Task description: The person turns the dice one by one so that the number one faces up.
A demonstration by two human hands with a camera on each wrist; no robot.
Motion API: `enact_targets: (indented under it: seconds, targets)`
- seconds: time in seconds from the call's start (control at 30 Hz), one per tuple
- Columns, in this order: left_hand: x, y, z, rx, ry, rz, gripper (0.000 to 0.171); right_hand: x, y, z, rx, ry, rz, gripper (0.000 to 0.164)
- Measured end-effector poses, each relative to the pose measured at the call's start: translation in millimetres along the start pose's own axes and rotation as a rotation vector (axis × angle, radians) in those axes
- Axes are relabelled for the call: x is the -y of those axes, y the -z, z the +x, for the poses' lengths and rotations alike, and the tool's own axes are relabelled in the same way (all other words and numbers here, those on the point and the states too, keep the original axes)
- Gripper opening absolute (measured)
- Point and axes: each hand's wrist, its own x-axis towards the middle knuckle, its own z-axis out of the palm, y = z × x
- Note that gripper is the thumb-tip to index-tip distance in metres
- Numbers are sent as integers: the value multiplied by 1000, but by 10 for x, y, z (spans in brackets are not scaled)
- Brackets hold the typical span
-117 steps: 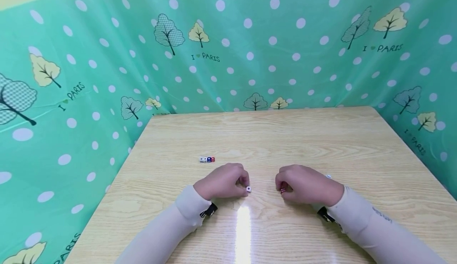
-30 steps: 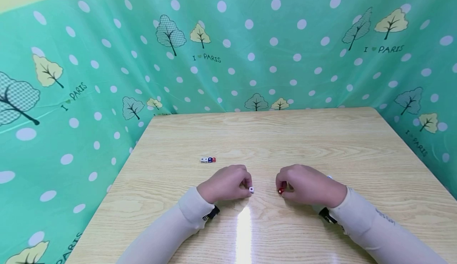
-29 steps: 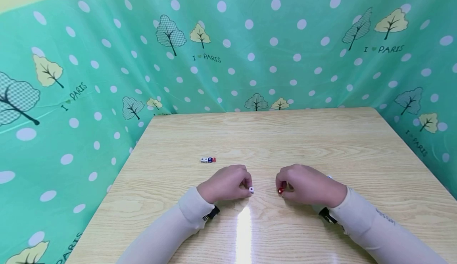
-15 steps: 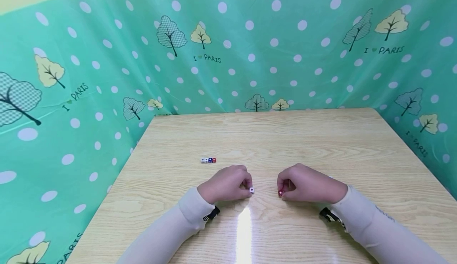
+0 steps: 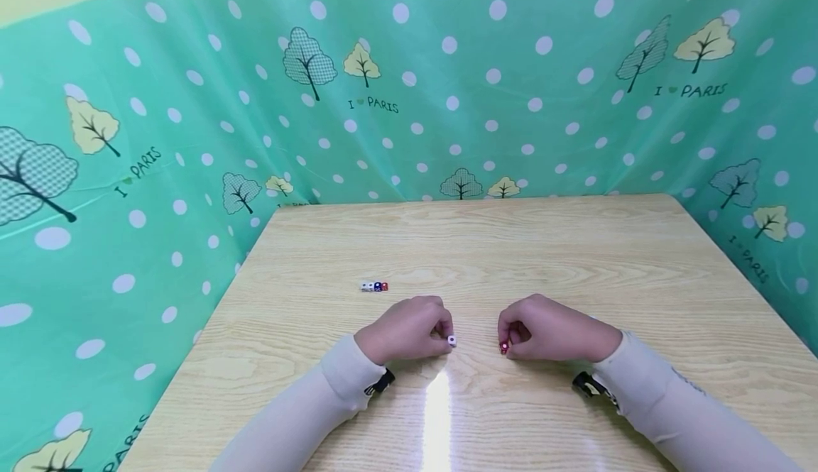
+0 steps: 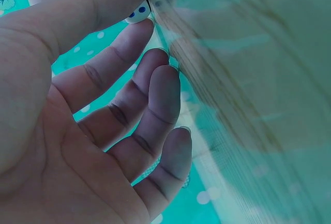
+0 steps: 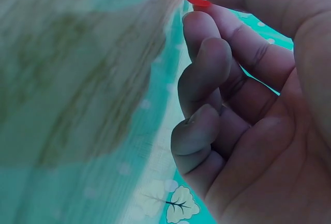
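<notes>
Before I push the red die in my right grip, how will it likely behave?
The red die is probably light, being tiny beside your right grip. Its boxy shape should make it slide rather than roll along the smooth-looking table under a gentle push. Its visible corner looks rounded, so a harder shove might tumble it.

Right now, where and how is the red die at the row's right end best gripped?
Probably by its near and far faces, pinched from above: the red die is a small cube sitting flat, and the blue die crowds its left side, while front and back look free.
</notes>
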Motion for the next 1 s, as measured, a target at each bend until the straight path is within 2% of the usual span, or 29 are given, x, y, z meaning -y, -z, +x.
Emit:
enact_targets:
  seconds: [0.57,1.0]
  targets:
    - [-20,9,-7,-1,-7,8,13,2,8,-2,-4,-16,-21,14]
    - [-48,-3,5,-37,-43,119,11,52,16,2,-45,-22,-125,20]
